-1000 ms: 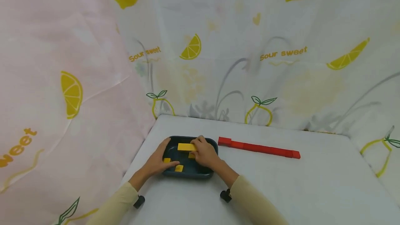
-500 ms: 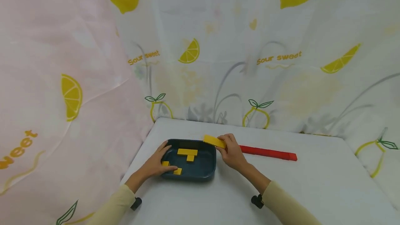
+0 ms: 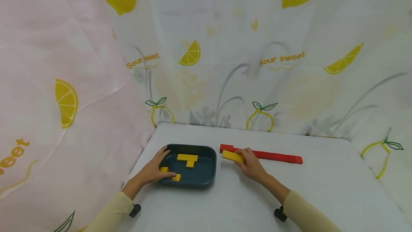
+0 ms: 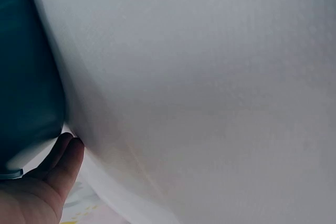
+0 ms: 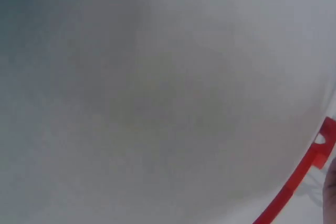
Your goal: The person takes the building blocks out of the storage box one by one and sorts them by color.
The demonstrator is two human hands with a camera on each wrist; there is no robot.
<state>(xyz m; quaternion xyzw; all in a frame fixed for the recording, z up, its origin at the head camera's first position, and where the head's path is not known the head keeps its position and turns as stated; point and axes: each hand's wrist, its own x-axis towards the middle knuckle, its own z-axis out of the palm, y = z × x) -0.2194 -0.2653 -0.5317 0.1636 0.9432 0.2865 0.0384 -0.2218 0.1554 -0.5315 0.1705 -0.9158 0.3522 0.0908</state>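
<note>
In the head view a dark teal tray (image 3: 205, 174) stands on the left part of the white table. My left hand (image 3: 152, 169) grips its left end, with the thumb reaching over the rim; the left wrist view shows fingers (image 4: 68, 169) against the tray's outer wall. Inside lie a long yellow block (image 3: 187, 157), a small yellow block (image 3: 190, 164) touching it, and two more small yellow pieces near my thumb. To the right of the tray, my right hand (image 3: 252, 167) pinches another long yellow block (image 3: 232, 156) by its right end, just in front of a red row of blocks (image 3: 276, 156).
The red row runs left to right behind my right hand, with a raised block (image 3: 226, 148) at its left end. White table surface (image 3: 244, 199) extends in front and to the right. A lemon-print cloth (image 3: 206, 63) hangs behind and at the left.
My right hand has lifted the long yellow block out of the tray and carried it rightward, then lower, to the front of the red row. My left hand keeps its place on the tray.
</note>
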